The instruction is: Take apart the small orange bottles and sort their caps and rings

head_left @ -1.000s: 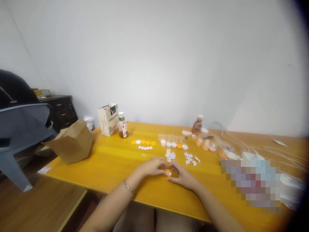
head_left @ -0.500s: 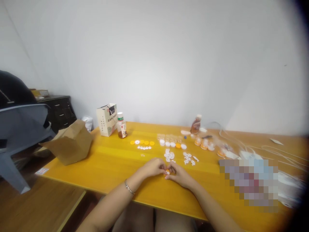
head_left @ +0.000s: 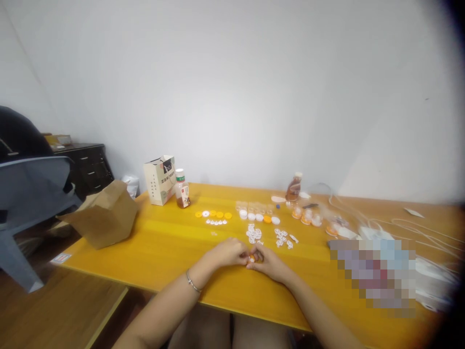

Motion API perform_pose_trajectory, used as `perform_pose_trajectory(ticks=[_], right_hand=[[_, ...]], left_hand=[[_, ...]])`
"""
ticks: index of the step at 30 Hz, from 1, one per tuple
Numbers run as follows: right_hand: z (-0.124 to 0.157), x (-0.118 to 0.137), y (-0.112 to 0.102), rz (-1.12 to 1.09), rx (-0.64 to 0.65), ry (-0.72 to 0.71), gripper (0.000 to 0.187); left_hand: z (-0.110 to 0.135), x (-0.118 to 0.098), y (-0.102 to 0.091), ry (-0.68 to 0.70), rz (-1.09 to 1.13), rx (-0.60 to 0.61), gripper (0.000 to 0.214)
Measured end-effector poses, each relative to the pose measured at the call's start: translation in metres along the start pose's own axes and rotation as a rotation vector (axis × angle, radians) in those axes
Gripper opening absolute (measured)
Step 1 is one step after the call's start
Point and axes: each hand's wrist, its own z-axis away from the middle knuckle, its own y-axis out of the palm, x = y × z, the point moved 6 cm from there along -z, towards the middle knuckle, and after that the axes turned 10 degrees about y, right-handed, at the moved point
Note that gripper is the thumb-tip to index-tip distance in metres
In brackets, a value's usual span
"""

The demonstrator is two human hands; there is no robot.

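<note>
My left hand and my right hand meet on the yellow table, fingers pinched together on a small orange cap between them. A bracelet circles my left wrist. Just beyond my fingers lie several small white pieces and a second cluster of white bits. Farther back runs a row of orange and white caps, then several small clear cups with white and orange lids.
A brown paper bag lies at the table's left end, a white gift bag and a small bottle behind it. Another bottle, white cables and a blurred patch sit right. A grey chair stands left.
My two hands have closed tighter round the orange cap, which now shows less between the fingers. The view has shifted slightly.
</note>
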Motion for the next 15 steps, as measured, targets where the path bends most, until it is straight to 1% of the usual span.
perform_pose_trajectory(ticks=[3,6,8,11,13,15], right_hand=[[0.000,0.000,-0.002,0.031,-0.022,0.009,0.028],[0.000,0.000,-0.002,0.028,-0.027,0.008,0.028],[0.000,0.000,-0.003,0.022,-0.027,0.009,0.028],[0.000,0.000,-0.003,0.020,-0.026,0.018,0.027],[0.001,0.001,-0.003,0.012,-0.024,0.021,0.027],[0.001,0.001,-0.003,0.002,-0.020,0.018,0.027]], left_hand=[[0.007,0.014,-0.016,-0.051,-0.007,-0.071,0.011],[0.021,0.039,-0.035,-0.188,-0.003,-0.131,0.012],[0.030,0.052,-0.043,-0.248,-0.021,-0.133,0.012],[0.038,0.060,-0.045,-0.295,-0.054,-0.103,0.013],[0.038,0.059,-0.042,-0.311,-0.059,-0.084,0.012],[0.037,0.057,-0.037,-0.332,-0.017,-0.068,0.012]])
